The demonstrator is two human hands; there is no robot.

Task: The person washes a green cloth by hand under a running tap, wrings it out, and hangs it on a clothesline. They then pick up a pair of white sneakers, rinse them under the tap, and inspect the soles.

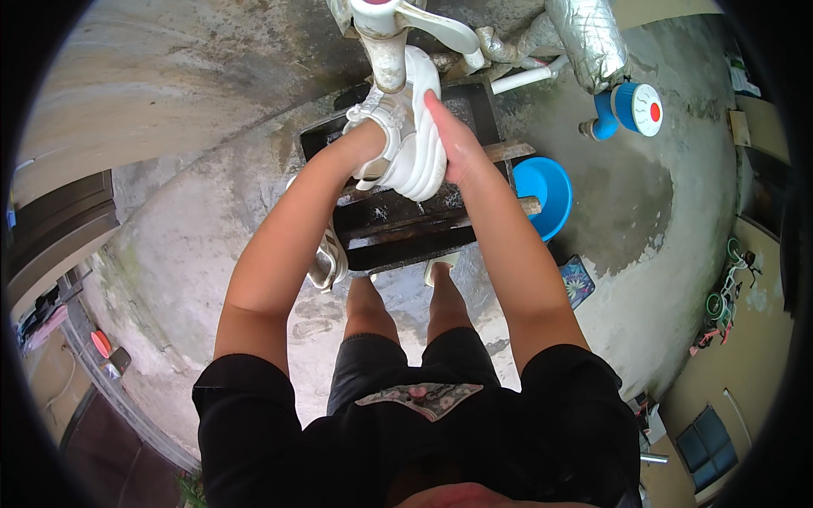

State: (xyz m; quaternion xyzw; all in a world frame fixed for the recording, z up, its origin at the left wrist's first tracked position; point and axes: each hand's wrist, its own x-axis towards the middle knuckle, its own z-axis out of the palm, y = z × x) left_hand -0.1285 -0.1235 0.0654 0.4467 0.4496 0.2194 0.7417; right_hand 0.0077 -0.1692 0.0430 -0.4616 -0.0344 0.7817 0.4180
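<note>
A white sneaker [424, 149] with a thick ridged sole is held up under a white tap [387, 60] with a long lever. My left hand [373, 138] reaches into the shoe's opening and holds it from inside, its fingers hidden. Against the sole side presses my right hand [456, 143], thumb along the edge, the other fingers out of sight behind. Below the shoe is a wet black trough [406, 254] with wooden slats [511, 151] laid across it. A second light-coloured sneaker [329, 259] stands by the trough's left side, partly covered by my left forearm.
A blue plastic basin [557, 203] stands right of the trough, near a patterned mat [577, 280]. Foil-wrapped pipe [587, 44] and a blue pipe fitting with a white cap [638, 109] jut out at upper right. The concrete floor [625, 209] is wet in patches.
</note>
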